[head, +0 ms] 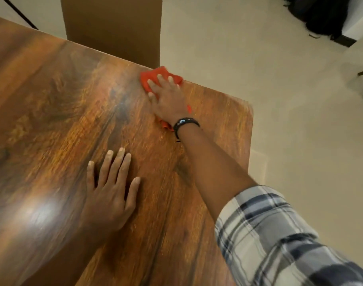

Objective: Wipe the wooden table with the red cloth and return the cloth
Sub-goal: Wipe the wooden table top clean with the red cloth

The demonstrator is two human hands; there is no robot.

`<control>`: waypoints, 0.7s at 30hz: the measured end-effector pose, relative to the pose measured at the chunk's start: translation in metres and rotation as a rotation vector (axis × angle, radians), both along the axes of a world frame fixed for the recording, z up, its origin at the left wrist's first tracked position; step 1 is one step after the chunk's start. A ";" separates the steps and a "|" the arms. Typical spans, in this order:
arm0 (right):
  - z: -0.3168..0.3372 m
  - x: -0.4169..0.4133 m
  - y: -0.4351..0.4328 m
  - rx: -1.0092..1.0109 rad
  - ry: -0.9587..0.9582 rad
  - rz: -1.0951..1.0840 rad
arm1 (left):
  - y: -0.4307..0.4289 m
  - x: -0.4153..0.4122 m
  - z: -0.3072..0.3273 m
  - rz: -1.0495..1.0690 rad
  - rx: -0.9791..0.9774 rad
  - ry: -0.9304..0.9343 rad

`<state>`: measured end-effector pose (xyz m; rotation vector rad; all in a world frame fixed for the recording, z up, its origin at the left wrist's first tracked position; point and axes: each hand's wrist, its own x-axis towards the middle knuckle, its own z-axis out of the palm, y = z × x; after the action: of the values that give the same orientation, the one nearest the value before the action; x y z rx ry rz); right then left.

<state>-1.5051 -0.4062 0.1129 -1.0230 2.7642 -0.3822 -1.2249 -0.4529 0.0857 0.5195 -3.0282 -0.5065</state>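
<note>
Found red cloth (153,76) spread on the bench (52,100), right at its far edge, short of the rounded right corner. Noted right grip (168,100) released yet working: pressing the cloth down with straight fingers and flat palm, without curling round it. Noted left grip (110,195) released too, laid flat on bare wood nearer the body, apparently bracing.

Judged as mid-wipe, with return of the cloth not yet due. Recommend keeping palm weight even, overlapping passes along the grain, and gathering the loose cloth trailing at the wrist to prevent bunching.

Advise stopping each stroke at the far edge to avoid losing the cloth to the floor (279,120). Observed a brown upright panel (112,27), possibly a chair back, just beyond that edge and left of the cloth; judged a risk of knuckle contact. Found ample open bench leftward. Shift the bracing grip before sweeping there.
</note>
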 end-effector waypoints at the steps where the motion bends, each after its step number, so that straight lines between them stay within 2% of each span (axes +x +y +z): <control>1: 0.000 0.002 -0.008 0.007 -0.005 0.030 | 0.000 0.000 0.000 0.000 0.000 0.000; 5: 0.005 -0.008 0.015 -0.021 -0.008 0.001 | -0.001 0.000 0.003 -0.006 -0.003 0.001; 10: -0.006 -0.050 0.123 -0.078 0.012 -0.350 | -0.001 -0.001 0.001 0.000 -0.003 -0.006; 14: -0.013 -0.029 0.187 -0.158 -0.004 -0.452 | 0.000 0.000 0.000 0.004 -0.006 -0.010; 16: -0.013 0.008 0.199 -0.203 0.005 -0.439 | 0.000 0.000 -0.001 0.007 -0.013 -0.017; 19: -0.010 0.062 0.208 -0.180 -0.020 -0.237 | 0.000 0.000 -0.002 0.007 -0.014 -0.012; 21: -0.005 0.064 0.213 -0.145 -0.070 -0.146 | 0.000 -0.001 -0.003 0.007 -0.011 -0.008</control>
<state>-1.4414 -0.1932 0.1076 -0.8209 2.7897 -0.6347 -1.2259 -0.4530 0.0831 0.5326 -3.0341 -0.4882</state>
